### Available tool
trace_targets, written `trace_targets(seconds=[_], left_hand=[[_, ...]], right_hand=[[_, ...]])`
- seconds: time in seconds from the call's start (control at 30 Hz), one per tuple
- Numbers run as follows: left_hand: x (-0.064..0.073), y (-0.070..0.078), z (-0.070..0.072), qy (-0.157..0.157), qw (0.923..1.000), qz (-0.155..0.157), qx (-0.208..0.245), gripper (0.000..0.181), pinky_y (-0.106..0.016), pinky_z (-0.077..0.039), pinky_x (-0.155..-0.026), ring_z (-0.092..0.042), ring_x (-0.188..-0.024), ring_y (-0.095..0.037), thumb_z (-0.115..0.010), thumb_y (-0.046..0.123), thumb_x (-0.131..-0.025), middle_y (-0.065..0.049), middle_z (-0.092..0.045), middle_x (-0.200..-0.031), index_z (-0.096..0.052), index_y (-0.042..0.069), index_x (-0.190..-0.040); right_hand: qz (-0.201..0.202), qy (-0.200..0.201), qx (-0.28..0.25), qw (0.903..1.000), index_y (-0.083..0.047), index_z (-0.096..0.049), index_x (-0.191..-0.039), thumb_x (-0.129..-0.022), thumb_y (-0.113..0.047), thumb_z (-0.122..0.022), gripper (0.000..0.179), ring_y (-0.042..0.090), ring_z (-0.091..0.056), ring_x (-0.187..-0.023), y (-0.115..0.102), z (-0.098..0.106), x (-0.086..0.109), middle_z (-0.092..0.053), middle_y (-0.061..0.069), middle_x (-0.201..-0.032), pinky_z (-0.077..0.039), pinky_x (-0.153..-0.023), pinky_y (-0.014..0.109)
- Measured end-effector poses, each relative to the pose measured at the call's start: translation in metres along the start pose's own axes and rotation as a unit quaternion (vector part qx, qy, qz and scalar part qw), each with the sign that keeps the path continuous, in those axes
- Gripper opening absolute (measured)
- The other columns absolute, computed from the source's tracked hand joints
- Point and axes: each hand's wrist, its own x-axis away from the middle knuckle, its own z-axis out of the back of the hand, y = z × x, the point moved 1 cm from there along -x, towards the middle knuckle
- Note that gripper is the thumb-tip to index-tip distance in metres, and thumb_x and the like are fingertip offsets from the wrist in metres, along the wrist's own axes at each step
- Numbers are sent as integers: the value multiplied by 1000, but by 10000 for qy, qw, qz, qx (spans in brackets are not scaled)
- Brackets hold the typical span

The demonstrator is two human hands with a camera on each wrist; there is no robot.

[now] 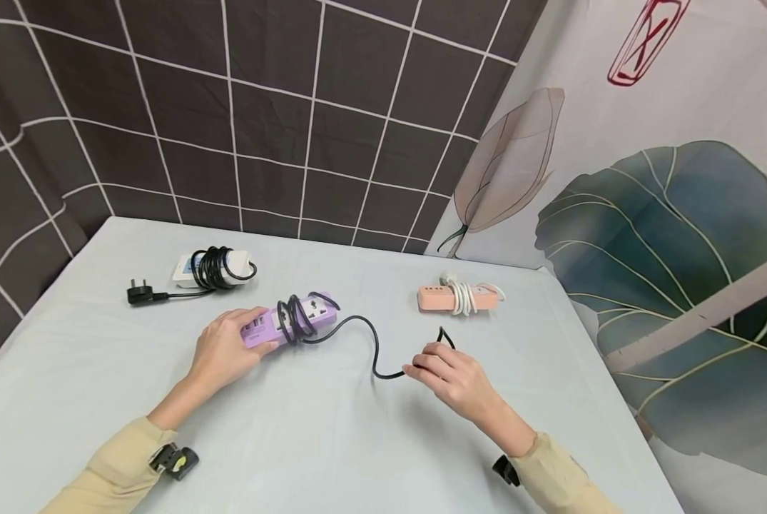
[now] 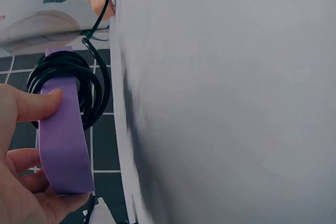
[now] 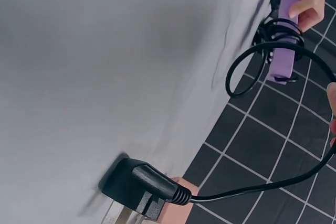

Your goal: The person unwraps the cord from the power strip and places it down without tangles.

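Observation:
My left hand [image 1: 229,348] grips the near-left end of a purple power strip [image 1: 265,330], thumb on one side and fingers around the other in the left wrist view. Black cord [image 2: 65,66] is looped several times round the strip's middle. From those loops a loose length [image 1: 376,350] curves across to my right hand [image 1: 450,376], which pinches it between thumb and fingers. In the right wrist view, the cord's black plug [image 3: 144,184] hangs close over the white tabletop; the hand hides it in the head view.
At the back left lies a white power strip [image 1: 184,270] wound with black cord, its plug [image 1: 140,293] beside it on the white table [image 1: 332,450]. A peach power strip [image 1: 433,298] wrapped in white cord [image 1: 464,298] lies back right. Dark gridded cloth [image 1: 274,121] hangs behind.

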Motion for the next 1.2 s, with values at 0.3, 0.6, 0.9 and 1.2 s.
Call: trace_targets(seconds=[0.3,0.6,0.9,1.2], left_hand=[[0,3,1,-115,9999,35,24,61,-57,-44,-87,-58,-111,-44,-81,23,-72,-26,-62,-123,-61,2,-125],[0,5,0,-186,9998,28,62,61,-56,-45,-87,-59,-109,-43,-81,23,-71,-26,-62,-123,-62,2,-125],[1,8,-1,-269,9996,-22,118,61,-57,-44,-88,-59,-109,-44,-82,22,-70,-27,-62,-122,-62,1,-124],[3,12,-2,-382,9991,-21,186,62,-58,-43,-90,-59,-109,-44,-83,21,-69,-27,-62,-122,-62,0,-124]], right_hand=[[-457,-274,-62,9986,-11,-74,-87,-96,-3,-53,24,14,-60,-74,11,-11,4,-67,-1,-81,-52,-61,21],[-705,-403,-86,9967,-10,-75,-87,-98,-2,-46,32,16,-61,-75,22,-17,4,-68,-1,-81,-54,-64,24],[-1050,-446,-214,9932,-8,-74,-88,-87,7,-58,22,17,-61,-76,36,-23,1,-67,2,-82,-52,-59,25],[-1290,-575,-63,9900,-8,-74,-86,-74,11,-71,23,21,-62,-83,50,-30,-6,-69,4,-82,-54,-76,31]])
